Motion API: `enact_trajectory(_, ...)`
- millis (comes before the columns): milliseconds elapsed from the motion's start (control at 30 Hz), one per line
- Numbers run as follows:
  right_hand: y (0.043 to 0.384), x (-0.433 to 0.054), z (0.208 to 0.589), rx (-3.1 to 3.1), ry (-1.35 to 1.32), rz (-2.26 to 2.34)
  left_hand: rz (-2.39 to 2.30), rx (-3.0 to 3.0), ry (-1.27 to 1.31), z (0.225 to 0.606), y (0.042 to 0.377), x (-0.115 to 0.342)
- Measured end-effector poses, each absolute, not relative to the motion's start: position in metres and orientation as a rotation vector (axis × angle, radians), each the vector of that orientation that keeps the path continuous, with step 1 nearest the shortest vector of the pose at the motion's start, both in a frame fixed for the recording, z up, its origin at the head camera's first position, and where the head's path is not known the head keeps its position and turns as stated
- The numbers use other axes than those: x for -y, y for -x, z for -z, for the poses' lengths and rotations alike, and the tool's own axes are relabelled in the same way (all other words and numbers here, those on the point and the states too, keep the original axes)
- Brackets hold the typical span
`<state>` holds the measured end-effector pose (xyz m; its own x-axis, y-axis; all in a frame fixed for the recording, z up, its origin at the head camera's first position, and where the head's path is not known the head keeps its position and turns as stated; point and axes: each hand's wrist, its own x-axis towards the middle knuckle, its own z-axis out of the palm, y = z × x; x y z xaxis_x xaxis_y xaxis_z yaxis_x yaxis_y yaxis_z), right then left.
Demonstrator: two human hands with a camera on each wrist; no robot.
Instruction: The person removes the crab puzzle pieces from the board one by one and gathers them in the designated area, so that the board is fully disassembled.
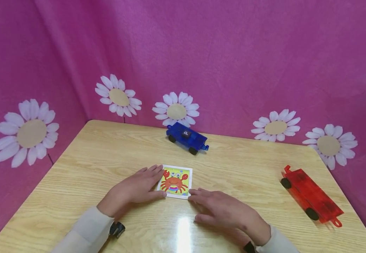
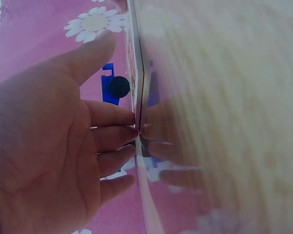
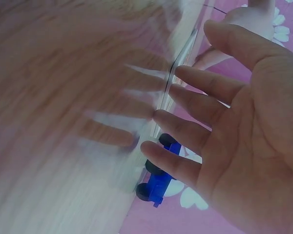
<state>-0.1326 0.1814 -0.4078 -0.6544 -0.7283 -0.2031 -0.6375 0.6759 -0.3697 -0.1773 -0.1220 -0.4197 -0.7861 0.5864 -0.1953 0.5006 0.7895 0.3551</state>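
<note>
A square white-bordered picture tile (image 1: 174, 182) with a smiling red crab on yellow lies flat on the wooden table (image 1: 132, 225). My left hand (image 1: 137, 187) rests at its left side, fingertips along the upper left edge and thumb at the lower left corner. In the left wrist view the tile (image 2: 136, 63) shows edge-on by relaxed fingers of the left hand (image 2: 49, 136). From the right, my right hand (image 1: 225, 212) has its straight fingertips at the tile's lower right corner. The right wrist view shows an open palm on the right hand (image 3: 249, 151), thumb apart.
A blue toy car base (image 1: 187, 137) with black wheels and a small "P" block stands behind the tile, near the table's back edge. Off to the right is a red toy car base (image 1: 312, 195). A pink curtain (image 1: 221, 63) with white daisies surrounds the table.
</note>
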Motion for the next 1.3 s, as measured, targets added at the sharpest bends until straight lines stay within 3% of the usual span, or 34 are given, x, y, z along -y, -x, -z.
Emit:
enact_trajectory(833,0.143,-0.186,0.407,-2.509,1.049,0.54,-0.453,-2.658,-0.82,0.422,0.176,0.124)
enact_trajectory(1033,0.169,-0.197,0.404,-2.6,1.035,0.804,-0.443,-2.636,-0.916,0.419,0.169,0.119)
enact_trajectory(1300,0.224,-0.189,0.41,-2.477,0.914,1.189,-0.357,-2.524,-1.253,0.419,0.153,0.093)
